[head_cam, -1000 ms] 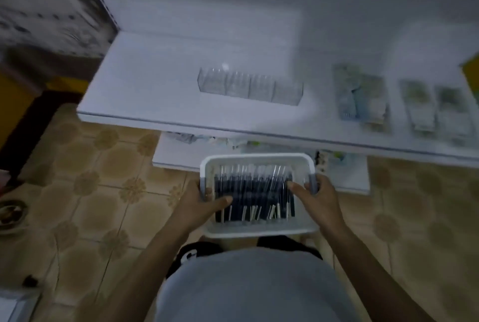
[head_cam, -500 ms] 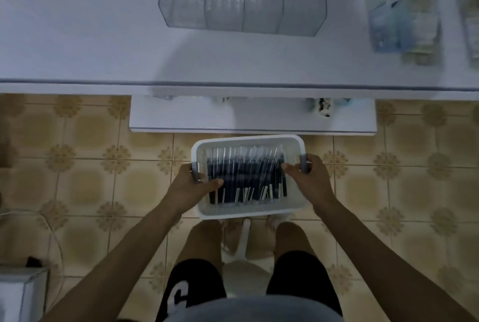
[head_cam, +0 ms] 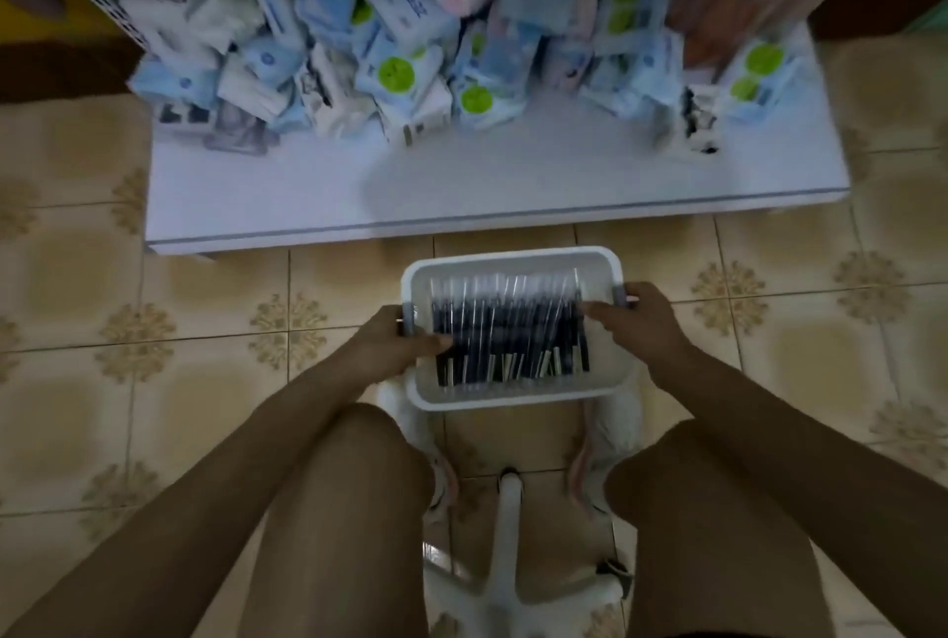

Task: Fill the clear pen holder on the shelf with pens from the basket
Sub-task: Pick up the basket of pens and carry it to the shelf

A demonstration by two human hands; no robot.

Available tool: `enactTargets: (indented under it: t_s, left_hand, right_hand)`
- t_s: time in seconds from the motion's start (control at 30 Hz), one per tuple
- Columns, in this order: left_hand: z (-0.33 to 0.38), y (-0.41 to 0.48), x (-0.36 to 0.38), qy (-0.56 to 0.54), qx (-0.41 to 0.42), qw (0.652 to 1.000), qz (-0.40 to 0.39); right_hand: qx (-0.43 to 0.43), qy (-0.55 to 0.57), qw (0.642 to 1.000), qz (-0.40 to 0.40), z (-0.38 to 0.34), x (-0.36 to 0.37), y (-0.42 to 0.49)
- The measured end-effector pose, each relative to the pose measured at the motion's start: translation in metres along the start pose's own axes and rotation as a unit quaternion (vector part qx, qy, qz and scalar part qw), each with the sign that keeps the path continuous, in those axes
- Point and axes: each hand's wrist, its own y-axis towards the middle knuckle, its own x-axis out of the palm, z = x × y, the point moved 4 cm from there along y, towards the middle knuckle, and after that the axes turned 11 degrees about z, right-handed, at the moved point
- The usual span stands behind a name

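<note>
A white plastic basket (head_cam: 518, 393) hangs low over the tiled floor, between my knees and a low shelf. Inside it lie several dark pens (head_cam: 508, 337) side by side. My left hand (head_cam: 395, 342) grips the basket's left rim, thumb inside on the pens. At the right rim, my right hand (head_cam: 636, 322) holds on, its fingers reaching in over the pens. The clear pen holder is out of view.
The low white shelf (head_cam: 492, 196) stands just beyond the basket, piled at its back with blue and white packets (head_cam: 390, 52). A white stool base (head_cam: 505, 550) sits under me on the patterned floor tiles (head_cam: 169, 329). My bare knees flank the basket.
The basket has come down towards the floor with both hands still on its rim. My view dropped from the upper shelf with the clear holder to the low shelf.
</note>
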Motion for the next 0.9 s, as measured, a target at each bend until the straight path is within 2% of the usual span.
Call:
enactTargets:
  t_s: [0.17,0.37,0.6,0.73,0.9]
  left_hand:
    - [-0.030,0.024,0.003,-0.024,-0.004,1.000,-0.008]
    - [-0.057,0.051,0.006,-0.021,-0.020,1.000,0.011]
    - [-0.088,0.126,0.017,-0.011,-0.057,0.998,0.029]
    - [-0.108,0.176,0.028,0.007,-0.060,0.996,0.062]
    - [-0.124,0.212,0.035,-0.004,-0.062,0.991,0.116]
  right_hand:
    - [0.030,0.032,0.999,-0.006,0.018,0.017,0.009]
    - [0.051,-0.022,0.998,-0.037,0.013,0.044,0.033]
    - [0.087,-0.012,0.996,-0.010,0.049,0.100,0.102]
    - [0.119,0.014,0.993,0.008,0.084,0.136,0.140]
    - [0.105,0.016,0.994,0.014,0.098,0.160,0.165]
